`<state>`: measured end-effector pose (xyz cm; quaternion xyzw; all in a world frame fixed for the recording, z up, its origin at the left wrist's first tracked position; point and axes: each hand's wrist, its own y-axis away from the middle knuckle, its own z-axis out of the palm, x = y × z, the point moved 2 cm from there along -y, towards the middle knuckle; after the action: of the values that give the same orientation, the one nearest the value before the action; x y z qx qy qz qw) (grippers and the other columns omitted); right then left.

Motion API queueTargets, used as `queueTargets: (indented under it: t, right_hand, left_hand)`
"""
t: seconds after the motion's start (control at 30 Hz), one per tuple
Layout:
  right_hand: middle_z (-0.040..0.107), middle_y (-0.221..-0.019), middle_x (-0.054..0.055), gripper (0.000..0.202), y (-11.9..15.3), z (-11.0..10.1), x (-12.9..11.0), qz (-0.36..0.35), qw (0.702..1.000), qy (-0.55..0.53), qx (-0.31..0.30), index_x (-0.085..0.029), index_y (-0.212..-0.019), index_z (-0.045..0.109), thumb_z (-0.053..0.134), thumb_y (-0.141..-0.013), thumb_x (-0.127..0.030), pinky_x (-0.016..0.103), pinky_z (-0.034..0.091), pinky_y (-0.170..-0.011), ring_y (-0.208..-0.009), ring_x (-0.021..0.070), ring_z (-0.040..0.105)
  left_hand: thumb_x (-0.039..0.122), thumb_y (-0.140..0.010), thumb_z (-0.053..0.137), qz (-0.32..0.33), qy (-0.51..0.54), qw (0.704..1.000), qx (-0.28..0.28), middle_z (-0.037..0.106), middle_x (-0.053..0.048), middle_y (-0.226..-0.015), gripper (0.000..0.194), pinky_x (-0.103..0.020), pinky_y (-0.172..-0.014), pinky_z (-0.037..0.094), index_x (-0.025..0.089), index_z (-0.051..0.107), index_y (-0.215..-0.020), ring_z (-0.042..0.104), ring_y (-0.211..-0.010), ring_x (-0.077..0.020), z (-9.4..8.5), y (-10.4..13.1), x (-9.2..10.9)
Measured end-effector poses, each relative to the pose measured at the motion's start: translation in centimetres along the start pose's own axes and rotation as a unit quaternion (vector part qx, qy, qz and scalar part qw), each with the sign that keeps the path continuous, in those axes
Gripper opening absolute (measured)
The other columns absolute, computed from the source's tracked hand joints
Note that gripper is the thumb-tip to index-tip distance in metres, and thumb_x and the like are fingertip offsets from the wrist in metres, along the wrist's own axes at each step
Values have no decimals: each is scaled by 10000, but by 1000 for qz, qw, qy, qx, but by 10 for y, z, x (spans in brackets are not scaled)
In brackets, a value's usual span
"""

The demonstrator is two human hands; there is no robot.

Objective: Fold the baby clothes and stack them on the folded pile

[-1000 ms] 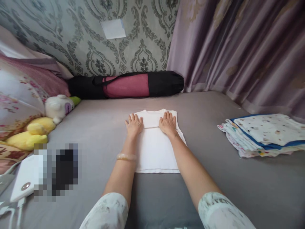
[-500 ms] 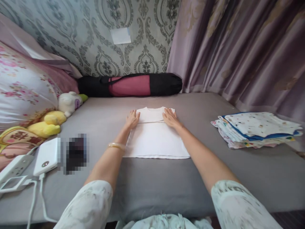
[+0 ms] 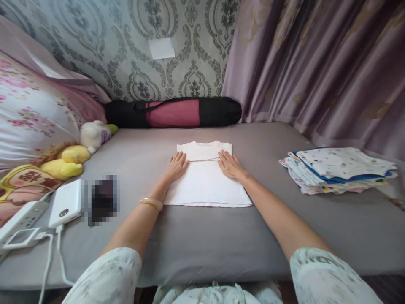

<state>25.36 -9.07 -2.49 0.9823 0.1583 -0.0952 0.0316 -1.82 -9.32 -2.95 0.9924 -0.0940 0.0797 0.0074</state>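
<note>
A small white shirt lies spread on the grey bed sheet, its neckline pointing away from me. A crease or fold edge crosses it below the neck. My left hand rests flat on the shirt's left side, fingers stretched out near that crease. On the right side, my right hand also lies flat, fingertips on the cloth by the crease. Neither hand grips the fabric. A pale bangle sits on my left forearm.
Folded patterned clothes are stacked at the right. Left are a power bank with cables, a power strip, a blurred dark object, plush toys and a floral pillow. A black and maroon long bag lies along the wall.
Both hands have slid slightly towards me along the shirt, staying flat. The left has also shifted a little inward over the cloth. The camera view has moved slightly.
</note>
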Motion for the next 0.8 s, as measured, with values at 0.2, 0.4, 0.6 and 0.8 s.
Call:
queueTargets:
  t: [0.2, 0.4, 0.6, 0.8]
  right_hand:
    - [244, -1579, 115, 592, 2, -15, -7, -5, 1000, 2, 2, -152, -1491, 308, 197, -988, -445, 474, 174, -1154, -1443, 258, 218]
    - [576, -1306, 163, 505, -29, -35, -21, 19, 995, 28, 92, -138, -1222, 586, 215, -1007, -405, 462, 196, -1119, -1244, 263, 484]
    - [270, -1565, 140, 596, -72, -13, -13, 61, 996, 1, 69, -103, -1470, 331, 210, -998, -445, 468, 105, -1164, -1446, 263, 190]
    - [176, -1598, 107, 636, -77, 0, -7, 67, 996, 1, 54, -135, -1508, 272, 234, -973, -477, 512, 86, -1166, -1455, 296, 146]
  left_hand:
    - [452, -990, 218, 15, 3, 1000, 12, 445, -99, -1478, 521, -510, -1137, 225, 207, 489, -1362, 349, -1392, -259, -13, -8, 0]
    - [400, -1001, 220, 28, -11, 998, 56, 648, -110, -1226, 489, -436, -1118, 267, 176, 638, -1122, 538, -1213, -222, -30, -45, 21]
    - [436, -993, 233, 56, 4, 998, 17, 354, -98, -1535, 544, -455, -1163, 183, 155, 391, -1430, 249, -1439, -254, -14, -76, 38]
    - [558, -961, 197, 39, 19, 999, -7, 232, -81, -1585, 665, -515, -1166, 132, 177, 280, -1501, 180, -1461, -282, 2, -81, 28]
